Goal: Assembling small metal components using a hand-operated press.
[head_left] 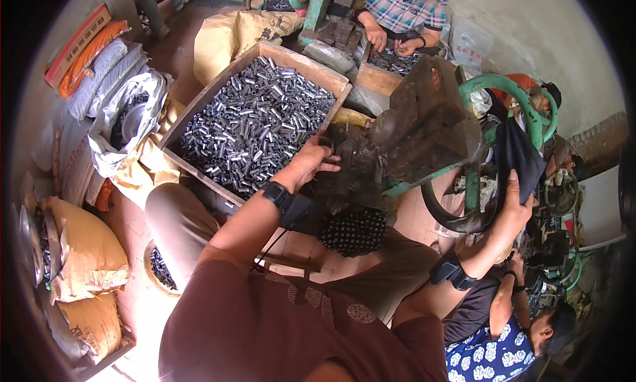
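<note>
At three o'clock, right hand [517, 206] grips one draped black cloth [519, 155]; whether bent-fingered left hand [309, 162] holds anything, I cannot tell.

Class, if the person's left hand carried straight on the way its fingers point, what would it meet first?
The left hand would probably meet the dark metal machine parts just to its right, though depth is unclear in this single view.
</note>
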### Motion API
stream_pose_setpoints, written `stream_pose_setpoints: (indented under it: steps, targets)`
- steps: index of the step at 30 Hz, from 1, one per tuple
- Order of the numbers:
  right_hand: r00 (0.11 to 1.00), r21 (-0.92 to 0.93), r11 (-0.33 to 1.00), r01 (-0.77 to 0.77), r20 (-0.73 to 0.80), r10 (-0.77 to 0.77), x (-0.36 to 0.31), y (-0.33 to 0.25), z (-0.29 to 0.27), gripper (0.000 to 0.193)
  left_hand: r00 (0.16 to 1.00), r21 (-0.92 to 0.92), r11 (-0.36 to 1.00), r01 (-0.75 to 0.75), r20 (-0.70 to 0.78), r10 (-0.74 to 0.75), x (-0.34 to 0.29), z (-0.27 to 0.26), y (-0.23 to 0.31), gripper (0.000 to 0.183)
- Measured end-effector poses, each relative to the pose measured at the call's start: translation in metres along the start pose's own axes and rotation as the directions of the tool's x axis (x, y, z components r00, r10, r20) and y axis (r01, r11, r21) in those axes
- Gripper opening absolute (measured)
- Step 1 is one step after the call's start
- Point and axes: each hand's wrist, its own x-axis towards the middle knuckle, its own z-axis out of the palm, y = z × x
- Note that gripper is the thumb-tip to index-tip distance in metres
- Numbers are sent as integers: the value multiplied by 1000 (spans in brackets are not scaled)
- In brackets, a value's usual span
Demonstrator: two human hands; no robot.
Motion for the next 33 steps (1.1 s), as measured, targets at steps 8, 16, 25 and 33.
stream_pose_setpoints:
  steps: [8, 16, 25, 33]
  targets:
    - [999, -23, 999, -23, 39, 23, -1, 3, 2, 45, 994, -60, 998, 22, 106, -16, 14, 16, -10, 23]
    - [797, -18, 894, 449, -444, -409, -65, 116, 34, 52, 993, 168, 979, -113, -27, 119, 16, 41, -19, 16]
    - [889, -360, 882, 304, -226, -398, -33, 16, 8, 52, 746, 734, 432, -523, 150, 648, -16, -23, -1, 38]
    - [365, 278, 759, 589, 747, -556, -215, -2, 162, 19, 962, 1000, 19, 7, -12, 273, -88, -158, 43, 23]
